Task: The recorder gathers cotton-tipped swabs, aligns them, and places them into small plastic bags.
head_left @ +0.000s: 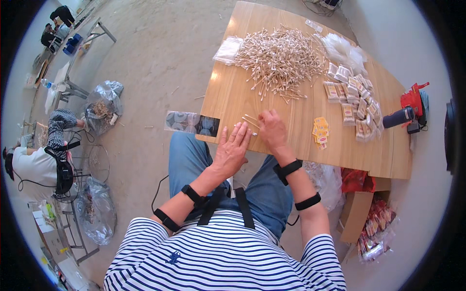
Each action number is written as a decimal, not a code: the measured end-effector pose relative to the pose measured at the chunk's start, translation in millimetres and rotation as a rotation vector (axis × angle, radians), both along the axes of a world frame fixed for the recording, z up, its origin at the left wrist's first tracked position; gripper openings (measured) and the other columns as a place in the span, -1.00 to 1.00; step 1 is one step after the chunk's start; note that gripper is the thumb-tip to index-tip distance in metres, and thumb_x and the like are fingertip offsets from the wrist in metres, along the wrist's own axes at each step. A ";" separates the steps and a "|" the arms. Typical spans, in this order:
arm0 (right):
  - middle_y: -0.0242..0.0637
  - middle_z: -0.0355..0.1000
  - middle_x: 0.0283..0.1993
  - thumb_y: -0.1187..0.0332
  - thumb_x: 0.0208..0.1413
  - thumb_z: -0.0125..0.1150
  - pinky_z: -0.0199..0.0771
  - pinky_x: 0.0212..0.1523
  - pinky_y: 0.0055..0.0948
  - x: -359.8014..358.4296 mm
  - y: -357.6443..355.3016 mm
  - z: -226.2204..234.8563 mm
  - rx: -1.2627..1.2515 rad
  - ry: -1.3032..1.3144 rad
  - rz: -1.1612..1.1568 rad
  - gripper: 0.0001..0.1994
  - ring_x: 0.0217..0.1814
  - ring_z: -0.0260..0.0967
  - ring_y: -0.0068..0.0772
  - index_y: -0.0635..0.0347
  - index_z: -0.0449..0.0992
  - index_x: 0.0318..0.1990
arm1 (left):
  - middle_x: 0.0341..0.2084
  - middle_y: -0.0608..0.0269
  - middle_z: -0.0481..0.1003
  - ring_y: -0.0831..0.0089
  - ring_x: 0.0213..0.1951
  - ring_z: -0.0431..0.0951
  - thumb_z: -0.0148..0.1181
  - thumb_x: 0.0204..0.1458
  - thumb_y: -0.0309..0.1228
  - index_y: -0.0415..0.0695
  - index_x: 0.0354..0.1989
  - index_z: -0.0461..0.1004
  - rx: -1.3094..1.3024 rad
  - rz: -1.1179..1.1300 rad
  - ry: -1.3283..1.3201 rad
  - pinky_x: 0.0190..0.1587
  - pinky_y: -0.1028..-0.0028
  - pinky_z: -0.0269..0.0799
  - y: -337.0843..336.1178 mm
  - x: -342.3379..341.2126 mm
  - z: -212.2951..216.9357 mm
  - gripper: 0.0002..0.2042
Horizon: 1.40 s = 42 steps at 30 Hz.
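Near the front edge of the wooden table point(228, 97), we have both hands down on the board. Our left hand point(233, 148) lies flat with the fingers spread and nothing in it, right at the edge. Our right hand point(273, 130) sits just beside it, fingers curled down onto a few cotton swabs point(251, 121) that lie side by side on the wood; whether the fingers actually pinch one or only press on them, we cannot tell.

Toward the far edge, the big heap of loose swabs point(279, 56) is still very large, with empty clear bags point(342, 48) beside it at the far right corner. Along the right edge lies a scatter of small filled packets point(354, 97), and a little stack of yellow labels point(320, 131) sits nearer to us. A red and black tool point(407, 114) rests at the right edge.

Judging from this, we think a fair batch is packed, but most of the swabs remain unsorted.
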State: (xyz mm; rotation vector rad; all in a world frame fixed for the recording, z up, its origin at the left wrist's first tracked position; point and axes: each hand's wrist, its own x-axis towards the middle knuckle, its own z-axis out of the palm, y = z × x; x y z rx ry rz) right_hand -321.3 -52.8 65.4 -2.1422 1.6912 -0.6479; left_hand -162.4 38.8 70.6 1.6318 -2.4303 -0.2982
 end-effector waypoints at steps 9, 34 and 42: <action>-0.07 0.40 -0.24 0.48 0.08 0.15 0.49 -0.26 -0.06 10.3 19.2 -5.6 -0.024 -0.114 0.094 -0.96 -0.22 0.45 0.11 0.22 0.50 -0.36 | 0.46 0.15 -0.06 0.18 0.46 -0.06 0.52 -0.35 -0.26 -0.18 0.41 0.07 0.006 -0.017 -0.020 0.39 -0.06 -0.10 1.2 -0.6 2.1 0.05; -0.05 0.36 -0.32 0.56 -0.04 0.13 0.42 -0.26 -0.08 8.6 30.9 -5.2 -0.153 -0.216 0.178 -0.96 -0.25 0.39 0.07 0.27 0.48 -0.39 | 0.42 -0.05 0.00 0.09 0.46 -0.05 0.53 -0.35 -0.20 -0.34 0.36 0.11 0.010 -0.017 0.146 0.45 0.08 -0.16 -8.3 3.0 4.5 0.04; -0.01 0.41 -0.17 0.53 -0.03 0.11 0.50 -0.22 -0.08 -54.4 -52.1 -5.6 -0.311 -0.031 -0.222 -0.82 -0.19 0.45 0.07 0.16 0.57 -0.26 | 0.42 -0.01 0.02 0.11 0.46 -0.05 0.56 -0.39 -0.19 -0.28 0.38 0.09 0.059 -0.017 0.038 0.44 0.03 -0.13 -8.9 -0.3 18.9 0.08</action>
